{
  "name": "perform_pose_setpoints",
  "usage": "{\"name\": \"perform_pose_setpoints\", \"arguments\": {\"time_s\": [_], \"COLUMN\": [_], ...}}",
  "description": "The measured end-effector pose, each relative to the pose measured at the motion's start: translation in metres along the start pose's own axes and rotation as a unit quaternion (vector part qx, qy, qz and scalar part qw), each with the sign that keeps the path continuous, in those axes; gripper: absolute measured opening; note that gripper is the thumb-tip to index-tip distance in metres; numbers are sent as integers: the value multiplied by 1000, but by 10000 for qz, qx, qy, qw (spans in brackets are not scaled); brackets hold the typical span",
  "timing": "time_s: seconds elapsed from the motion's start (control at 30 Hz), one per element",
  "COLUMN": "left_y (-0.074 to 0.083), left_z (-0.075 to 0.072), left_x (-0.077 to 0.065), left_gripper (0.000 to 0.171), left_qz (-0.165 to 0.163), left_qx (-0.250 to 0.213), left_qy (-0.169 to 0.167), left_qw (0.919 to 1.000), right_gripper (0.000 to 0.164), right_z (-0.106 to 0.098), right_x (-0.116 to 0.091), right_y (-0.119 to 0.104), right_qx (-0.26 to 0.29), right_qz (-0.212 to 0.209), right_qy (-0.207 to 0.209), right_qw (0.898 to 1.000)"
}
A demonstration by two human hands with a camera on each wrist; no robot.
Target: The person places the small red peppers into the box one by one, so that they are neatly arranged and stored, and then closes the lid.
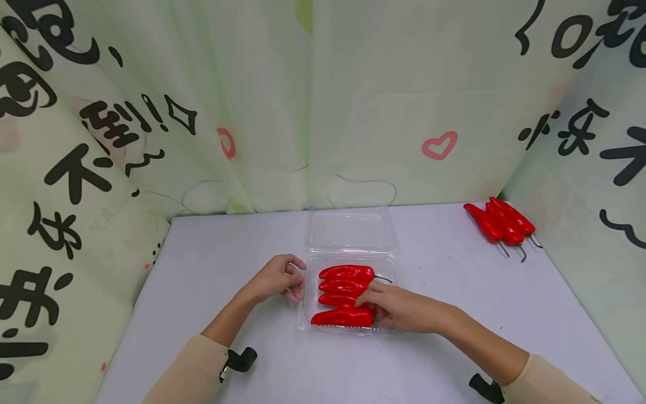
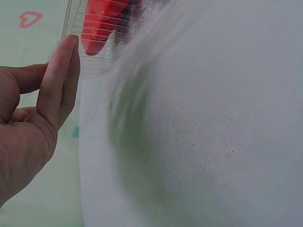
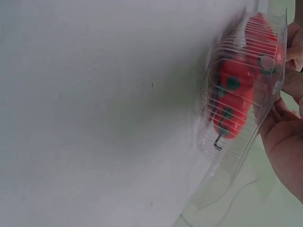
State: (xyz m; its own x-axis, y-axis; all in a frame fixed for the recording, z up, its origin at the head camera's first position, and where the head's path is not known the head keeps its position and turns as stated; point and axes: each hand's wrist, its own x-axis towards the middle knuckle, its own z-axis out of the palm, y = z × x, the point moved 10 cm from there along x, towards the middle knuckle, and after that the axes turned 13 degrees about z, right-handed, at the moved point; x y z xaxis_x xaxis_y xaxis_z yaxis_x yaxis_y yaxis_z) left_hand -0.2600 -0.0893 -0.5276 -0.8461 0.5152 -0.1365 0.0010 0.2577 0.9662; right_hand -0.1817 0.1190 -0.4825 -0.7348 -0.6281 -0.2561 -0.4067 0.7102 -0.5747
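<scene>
In the head view, a clear plastic clamshell box lies on the table with its lid folded back. Several glossy red chili peppers lie side by side inside it, stems to the right. My right hand reaches in over the right wall, curled fingers holding a lower chili pepper near its stem end, which the hand hides. My left hand is at the box's left wall with fingers loosely bent, holding nothing. In the left wrist view, the left fingertips are at the box's edge.
Three more red chili peppers lie together at the table's back right corner. A white cloth covers the table. Printed curtains hang behind it and along both sides. Dark wrist camera mounts stick out from the sleeves.
</scene>
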Motion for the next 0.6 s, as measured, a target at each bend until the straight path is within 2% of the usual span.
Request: {"name": "perform_pose_setpoints", "arguments": {"time_s": [0.6], "left_y": [2], "left_z": [0], "left_x": [-1], "left_gripper": [32], "left_qz": [1], "left_qx": [44], "left_qy": [-9], "left_qw": [10000], "right_gripper": [49], "right_z": [-1], "right_x": [-2], "right_y": [3], "right_qx": [128], "right_qz": [-13], "right_qy": [119], "right_qw": [9998]}}
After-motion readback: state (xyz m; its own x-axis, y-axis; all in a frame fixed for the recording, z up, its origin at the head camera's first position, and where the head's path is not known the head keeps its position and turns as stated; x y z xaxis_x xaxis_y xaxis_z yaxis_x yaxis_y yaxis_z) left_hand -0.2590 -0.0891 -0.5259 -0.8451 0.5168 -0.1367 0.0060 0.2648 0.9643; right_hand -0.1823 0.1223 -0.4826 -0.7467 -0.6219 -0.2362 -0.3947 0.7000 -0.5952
